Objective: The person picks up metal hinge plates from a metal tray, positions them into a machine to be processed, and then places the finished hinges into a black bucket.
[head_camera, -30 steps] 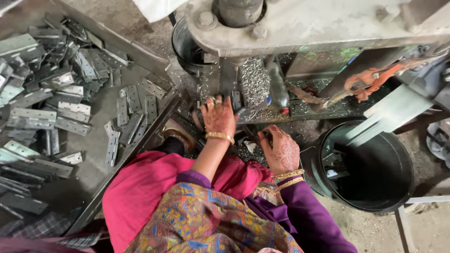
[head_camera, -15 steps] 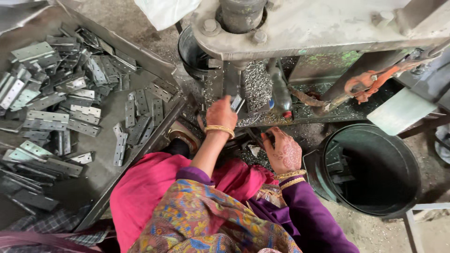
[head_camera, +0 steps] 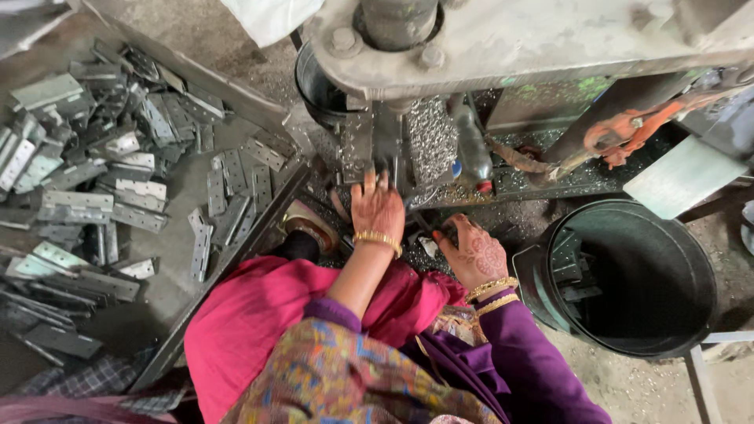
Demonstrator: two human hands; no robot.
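My left hand (head_camera: 377, 210), with a gold bangle, reaches forward with its fingertips under the ram of a grey press machine (head_camera: 503, 39), at the die (head_camera: 375, 145). Whatever lies under the fingers is hidden. My right hand (head_camera: 475, 255), with henna patterns and bangles, rests lower right on the dark machine base. Its fingers curl down among metal chips, and I cannot tell if they hold anything. A small pale metal piece (head_camera: 428, 247) lies between the two hands.
A heap of grey hinge plates (head_camera: 118, 180) covers a tray on the left, bounded by a metal rail (head_camera: 236, 259). A black bucket (head_camera: 628, 330) holding a few plates stands at the right. A plastic bottle (head_camera: 471, 149) and an orange lever (head_camera: 628, 129) sit by the press.
My left hand held a small metal plate near the press, then pushed forward so its fingertips are now at the die. My right hand stayed in about the same place.
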